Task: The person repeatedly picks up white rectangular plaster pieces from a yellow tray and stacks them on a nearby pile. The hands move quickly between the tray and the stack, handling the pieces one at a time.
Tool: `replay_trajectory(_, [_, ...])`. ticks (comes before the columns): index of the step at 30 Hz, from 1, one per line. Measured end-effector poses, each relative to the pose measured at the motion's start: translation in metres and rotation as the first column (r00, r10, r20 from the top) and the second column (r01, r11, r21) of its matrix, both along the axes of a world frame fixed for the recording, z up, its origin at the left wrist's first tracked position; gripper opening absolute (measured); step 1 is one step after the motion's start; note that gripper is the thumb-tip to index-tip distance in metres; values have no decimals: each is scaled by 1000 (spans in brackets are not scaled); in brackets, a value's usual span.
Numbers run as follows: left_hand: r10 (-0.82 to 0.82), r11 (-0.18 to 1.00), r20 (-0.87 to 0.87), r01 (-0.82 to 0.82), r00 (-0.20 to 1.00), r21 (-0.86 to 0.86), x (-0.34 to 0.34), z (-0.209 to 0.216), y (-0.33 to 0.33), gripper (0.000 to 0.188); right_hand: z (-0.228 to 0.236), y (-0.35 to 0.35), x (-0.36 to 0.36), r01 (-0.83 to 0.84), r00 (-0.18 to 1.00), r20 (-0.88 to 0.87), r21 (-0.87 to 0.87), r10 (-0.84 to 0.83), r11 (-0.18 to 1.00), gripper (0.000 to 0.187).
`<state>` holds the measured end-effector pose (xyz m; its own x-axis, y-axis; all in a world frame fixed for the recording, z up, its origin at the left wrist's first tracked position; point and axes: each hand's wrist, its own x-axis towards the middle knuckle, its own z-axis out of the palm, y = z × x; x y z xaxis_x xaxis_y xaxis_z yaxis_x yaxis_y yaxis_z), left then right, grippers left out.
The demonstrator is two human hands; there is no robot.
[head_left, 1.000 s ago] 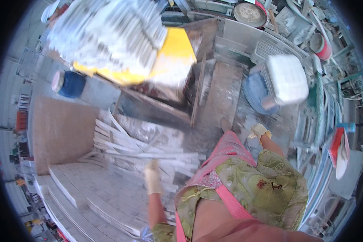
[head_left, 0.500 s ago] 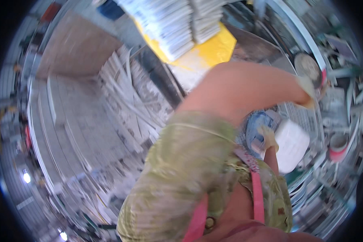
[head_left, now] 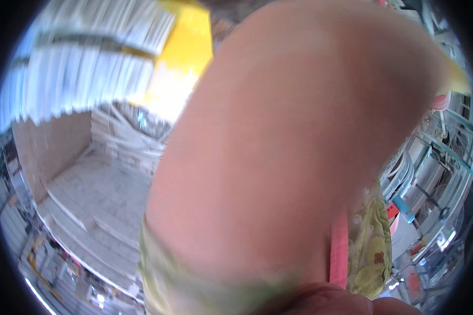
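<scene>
My bare left arm, bent at the elbow, fills the middle of the view and reaches across to the right. At its far end, by the right rim, a blurred pale-yellow glove marks my left hand; its fingers cannot be made out. Just below it is a pink-red round container, partly covered by the arm. My right hand is out of sight, and the arm covers the work area in front of me.
White strip-like pieces are stacked in rows beside a yellow platform at the upper left. Below stand a brown board and a grey stepped surface. A blue-handled tool lies among clutter at the right.
My view has swung, so the stacked pieces shift left. My left arm has come much closer and covers the centre. My gloved right hand, the blue thing beside it and the white block are now hidden.
</scene>
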<state>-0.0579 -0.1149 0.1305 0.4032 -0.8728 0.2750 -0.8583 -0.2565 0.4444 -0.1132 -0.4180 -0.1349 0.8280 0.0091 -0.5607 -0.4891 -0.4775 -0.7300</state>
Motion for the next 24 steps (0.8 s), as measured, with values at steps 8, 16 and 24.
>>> replay_trajectory(8, [497, 868, -317, -471, 808, 157, 141, -109, 59, 42, 39, -17, 306, 74, 697, 629, -541, 345, 837, 54])
replay_trajectory(16, [605, 125, -796, -985, -21, 122, 130, -165, 98, 37, 86, 42, 530, -146, 412, 311, -905, 857, 399, 89])
replay_trajectory(24, [297, -107, -908, -955, -295, 276, 110, -171, 82, 39, 82, 11, 561, -182, 554, 669, -484, 496, 856, 39])
